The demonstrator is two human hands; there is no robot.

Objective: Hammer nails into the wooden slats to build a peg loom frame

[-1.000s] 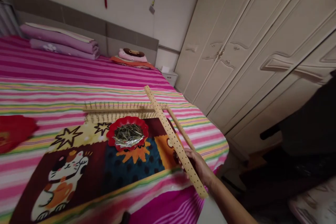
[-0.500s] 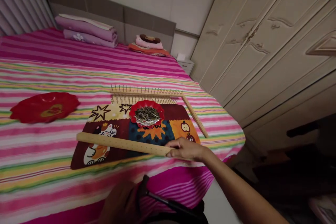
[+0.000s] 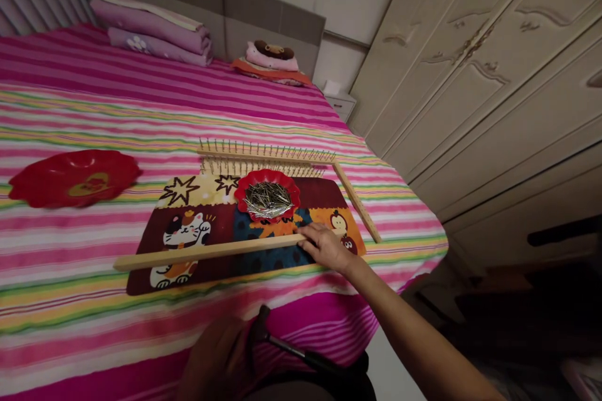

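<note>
My right hand (image 3: 327, 247) is closed around a long pale wooden strip (image 3: 211, 252) near its right end. The strip stretches leftward over a patterned mat (image 3: 221, 225), its far end past the mat's left edge. A scalloped red bowl (image 3: 241, 200) heaped with loose nails (image 3: 268, 197) sits on the mat beyond it. At the bottom, my left hand (image 3: 214, 351) is in shadow beside the head of a black-handled hammer (image 3: 291, 348). Its fingers are too dark to show whether they grip the hammer.
Behind the mat lie wooden strips (image 3: 263, 155) with rows of upright nails. Another strip (image 3: 357, 203) slants along the mat's right side. A red scalloped tray (image 3: 70, 178) rests at left on the striped bedspread (image 3: 70, 238). Folded bedding (image 3: 155, 31) is near the headboard; wardrobes (image 3: 470, 75) stand at right.
My right hand has moved slightly up and turned the strip: its broad face with a row of holes showed before, a plain face now. The strip's left end has dropped leftward.
</note>
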